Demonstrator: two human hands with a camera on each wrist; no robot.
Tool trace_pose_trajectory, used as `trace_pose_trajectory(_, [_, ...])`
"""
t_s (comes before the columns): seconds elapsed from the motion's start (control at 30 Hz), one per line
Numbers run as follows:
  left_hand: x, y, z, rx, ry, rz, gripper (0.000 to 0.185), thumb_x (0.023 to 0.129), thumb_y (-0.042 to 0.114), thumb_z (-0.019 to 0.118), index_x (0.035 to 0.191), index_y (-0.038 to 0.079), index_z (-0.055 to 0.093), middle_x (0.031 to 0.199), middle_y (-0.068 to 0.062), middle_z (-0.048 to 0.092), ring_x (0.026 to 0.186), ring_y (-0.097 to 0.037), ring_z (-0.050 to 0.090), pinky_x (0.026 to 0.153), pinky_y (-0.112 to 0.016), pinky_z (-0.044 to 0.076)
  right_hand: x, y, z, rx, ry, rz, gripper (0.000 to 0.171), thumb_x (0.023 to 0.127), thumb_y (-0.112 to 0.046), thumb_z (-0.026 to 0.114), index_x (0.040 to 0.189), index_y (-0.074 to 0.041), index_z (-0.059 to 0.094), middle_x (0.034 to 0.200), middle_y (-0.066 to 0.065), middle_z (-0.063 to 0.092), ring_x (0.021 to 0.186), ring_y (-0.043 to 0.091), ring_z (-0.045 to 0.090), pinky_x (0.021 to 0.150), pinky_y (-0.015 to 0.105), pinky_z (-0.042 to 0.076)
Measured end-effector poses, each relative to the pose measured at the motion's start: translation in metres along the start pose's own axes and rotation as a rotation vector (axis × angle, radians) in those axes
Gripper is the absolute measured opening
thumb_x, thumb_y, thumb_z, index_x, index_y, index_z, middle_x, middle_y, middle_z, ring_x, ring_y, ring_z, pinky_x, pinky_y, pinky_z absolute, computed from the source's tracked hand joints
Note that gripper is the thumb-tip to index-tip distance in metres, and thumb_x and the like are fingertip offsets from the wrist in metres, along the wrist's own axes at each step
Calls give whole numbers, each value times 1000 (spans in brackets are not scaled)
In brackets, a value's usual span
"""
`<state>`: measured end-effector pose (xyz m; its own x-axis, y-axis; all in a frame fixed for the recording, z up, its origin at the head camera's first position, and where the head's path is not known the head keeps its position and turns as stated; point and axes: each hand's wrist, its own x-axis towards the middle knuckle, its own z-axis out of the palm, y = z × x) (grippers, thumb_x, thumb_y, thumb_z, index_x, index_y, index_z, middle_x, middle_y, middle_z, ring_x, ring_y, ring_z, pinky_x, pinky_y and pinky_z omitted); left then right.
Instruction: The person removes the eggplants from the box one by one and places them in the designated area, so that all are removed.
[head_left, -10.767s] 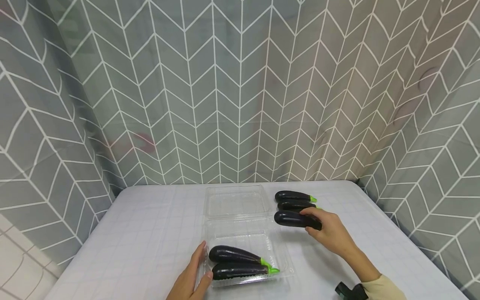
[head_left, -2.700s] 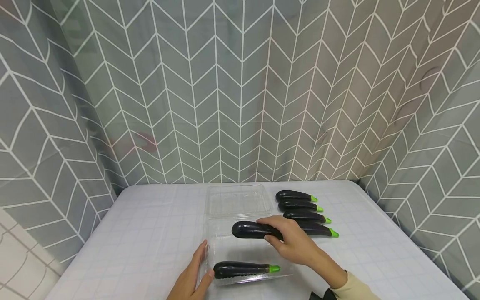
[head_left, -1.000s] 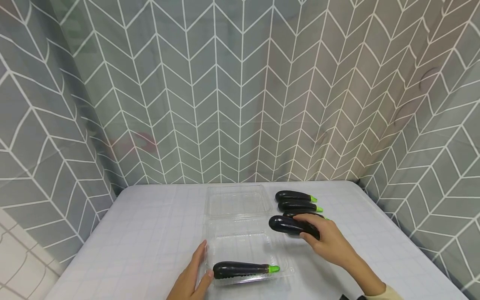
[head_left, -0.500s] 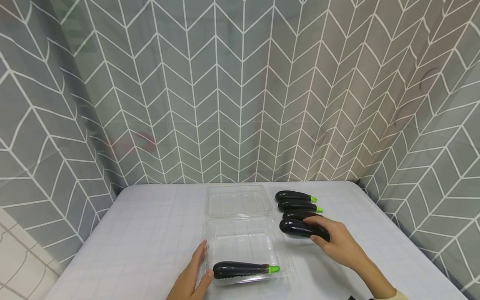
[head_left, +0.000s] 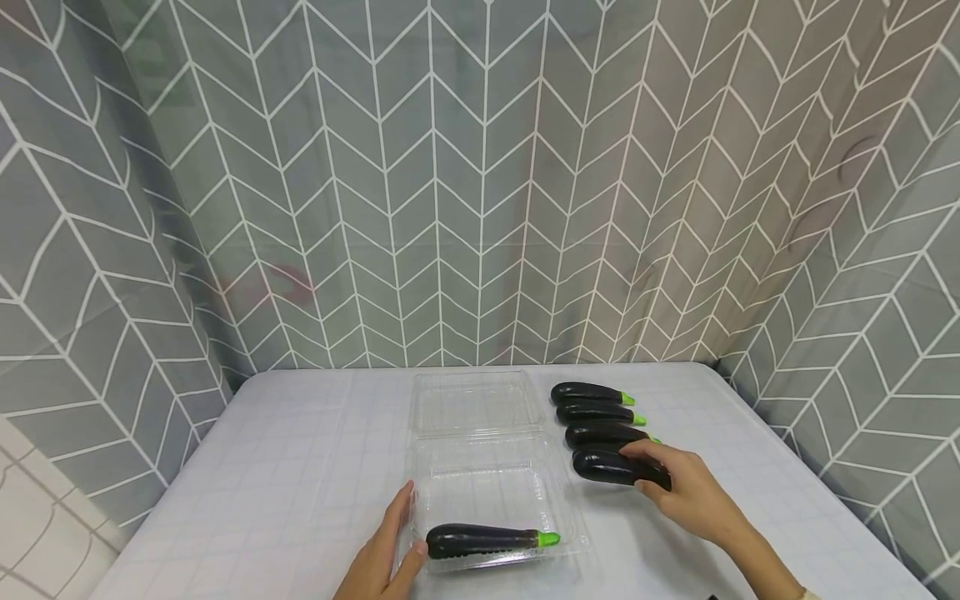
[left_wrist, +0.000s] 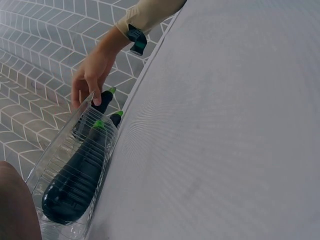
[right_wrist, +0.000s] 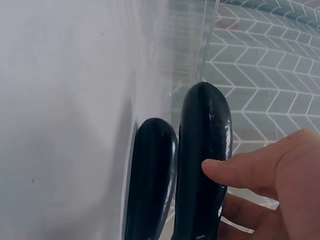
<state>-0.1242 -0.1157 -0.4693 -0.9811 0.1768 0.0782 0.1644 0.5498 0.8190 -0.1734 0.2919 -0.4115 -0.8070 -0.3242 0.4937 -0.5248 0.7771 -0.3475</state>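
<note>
Fingers [right_wrist: 235, 170] of the right hand [head_left: 686, 492] curl around a glossy, dark eggplant [head_left: 611, 467]; the left hand [head_left: 382, 554], relaxed, steadies a ribbed clear-plastic clamshell [head_left: 487, 483].

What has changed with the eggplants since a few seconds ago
The right hand lifted one eggplant out of the clear tray, carried it right, and now grips it at the near end of the row on the table. The left hand stays on the tray's left edge; one eggplant in the tray remains.
</note>
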Motion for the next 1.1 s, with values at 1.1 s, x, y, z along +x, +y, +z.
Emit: trace_pose_trajectory(1.1, [-1, 2, -2, -11, -10, 5, 76, 91, 53, 49, 148, 12, 18, 148, -18, 27, 129, -38, 33, 96, -62, 30, -7, 27, 10, -4, -156, 47, 45, 67, 6, 74, 106, -15, 63, 104, -10, 62, 101, 14, 57, 83, 37, 48])
